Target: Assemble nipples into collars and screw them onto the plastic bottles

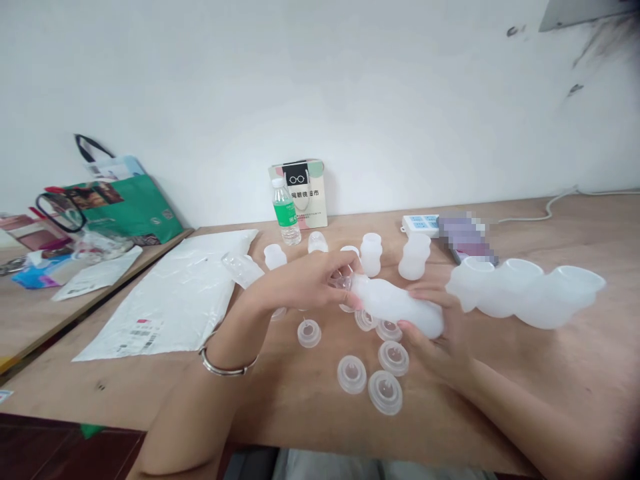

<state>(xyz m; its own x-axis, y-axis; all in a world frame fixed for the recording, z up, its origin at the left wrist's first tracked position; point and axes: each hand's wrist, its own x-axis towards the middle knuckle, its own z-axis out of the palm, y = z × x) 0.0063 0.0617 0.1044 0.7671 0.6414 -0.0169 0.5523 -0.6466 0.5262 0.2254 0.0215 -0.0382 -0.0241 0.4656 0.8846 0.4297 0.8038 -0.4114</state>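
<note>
A frosted white plastic bottle [393,301] lies tilted on its side in the air above the table. My right hand [445,343] is closed around its wide end, thumb below and fingers above. My left hand [307,280] is closed on a clear plastic cap [343,283] at the bottle's narrow end; whether the cap is seated on the neck I cannot tell. Under and in front of the bottle lie several round translucent lids [351,374]. Behind my hands stand several white wavy-sided bottles [414,257]. A clear cup-like piece [243,268] lies left of them.
On the right stand larger wavy white containers [547,300], with a phone [463,237] and a white power strip [421,225] behind. A water bottle [287,213] and paper bag [315,190] stand at the wall. Left are a white mailing bag [175,293] and a green bag [143,213].
</note>
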